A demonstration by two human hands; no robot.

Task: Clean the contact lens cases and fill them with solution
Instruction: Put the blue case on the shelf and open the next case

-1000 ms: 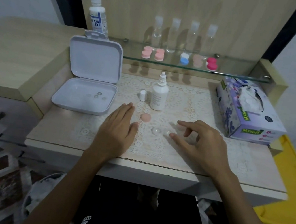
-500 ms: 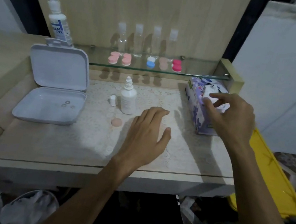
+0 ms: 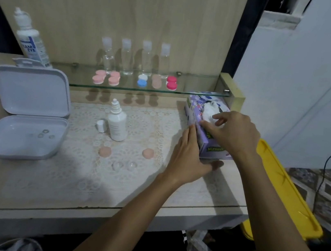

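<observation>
An open clear contact lens case (image 3: 124, 165) lies on the lace mat, with its two pink caps (image 3: 104, 151) (image 3: 148, 153) off beside it. A small white solution bottle (image 3: 117, 124) stands uncapped behind them, its white cap (image 3: 101, 125) to its left. My left hand (image 3: 187, 156) presses flat against the near side of the purple tissue box (image 3: 206, 131). My right hand (image 3: 232, 131) reaches over the box top, fingers at the white tissue (image 3: 208, 110) sticking out; I cannot tell whether it pinches the tissue.
An open white box (image 3: 23, 123) with small rings inside sits at the left. A glass shelf (image 3: 199, 95) carries several coloured lens cases and clear bottles. A large solution bottle (image 3: 31, 40) stands at the back left. A yellow bin (image 3: 283, 190) is at the right of the table.
My left hand has moved right, off the lens case, onto the side of the tissue box. My right hand stays over the box top. The view has shifted right.
</observation>
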